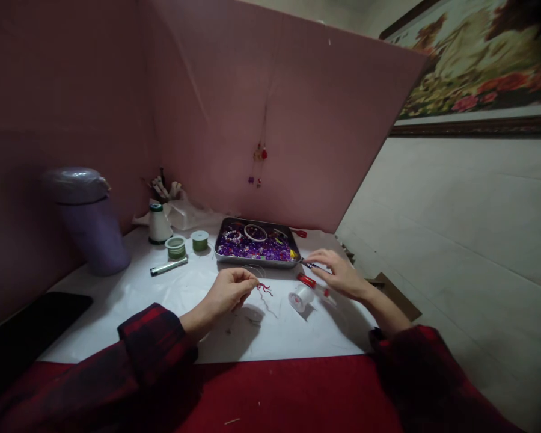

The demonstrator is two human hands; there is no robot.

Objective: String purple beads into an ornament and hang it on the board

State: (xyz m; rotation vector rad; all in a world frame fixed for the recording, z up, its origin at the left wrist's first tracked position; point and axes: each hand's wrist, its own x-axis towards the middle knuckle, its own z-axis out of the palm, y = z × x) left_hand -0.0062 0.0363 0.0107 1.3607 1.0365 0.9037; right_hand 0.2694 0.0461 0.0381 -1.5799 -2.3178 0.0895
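My left hand (232, 290) is closed in a pinch, thumb against fingertips, on a thin red cord (265, 288) whose loose ends stick out to the right. A fine clear strand loops beside those fingertips. My right hand (338, 273) reaches to the near right corner of the tray, its thumb and fingers around a slim dark tool (313, 265); its exact kind is too small to make out. Below that hand are a spool of clear thread (300, 298) and a red object (306, 280). The dark tray (256, 261) holds purple beads (270, 248), a white ring (255, 233) and a beaded strand.
Green thread spools (200, 241), a white thread cone (160, 225) and a marker (168, 266) lie on the left. Farther left are a purple tumbler (92, 222) and a black flat object (40, 319). Pink panels (216, 120) stand behind; a beaded charm (258, 155) hangs there.
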